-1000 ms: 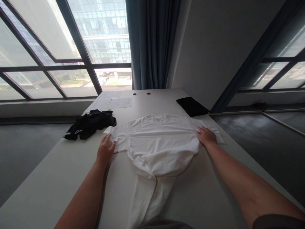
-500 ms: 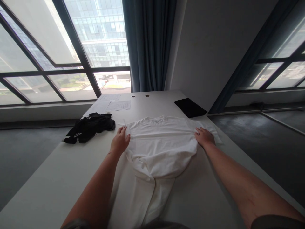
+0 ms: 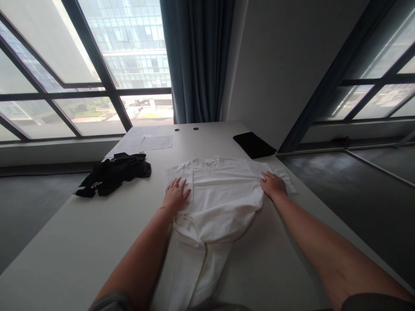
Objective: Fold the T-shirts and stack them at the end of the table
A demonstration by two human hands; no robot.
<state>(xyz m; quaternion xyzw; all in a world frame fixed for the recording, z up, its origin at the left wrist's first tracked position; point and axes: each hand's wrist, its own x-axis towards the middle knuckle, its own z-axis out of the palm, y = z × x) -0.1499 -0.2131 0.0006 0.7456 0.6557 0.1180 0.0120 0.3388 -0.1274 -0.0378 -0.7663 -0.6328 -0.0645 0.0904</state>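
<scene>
A white T-shirt (image 3: 223,190) lies spread over the white table (image 3: 106,233), its collar at the far end. The lower part is rumpled and trails toward me. My left hand (image 3: 177,194) rests open and flat on the left sleeve, which is folded inward over the body of the shirt. My right hand (image 3: 273,183) lies at the base of the right sleeve, fingers apart and touching the cloth. That sleeve still points outward beyond the hand.
A crumpled black garment (image 3: 116,172) sits at the left table edge. A folded black cloth (image 3: 254,145) lies at the far right. Behind are paper sheets (image 3: 157,142) and two round cable holes (image 3: 196,128). Windows, a blue curtain (image 3: 197,65) and a wall stand beyond.
My left hand has moved inward, the left sleeve now folded over the shirt and the fingers spread flat on it. My right hand stays by the right sleeve. The view has shifted slightly.
</scene>
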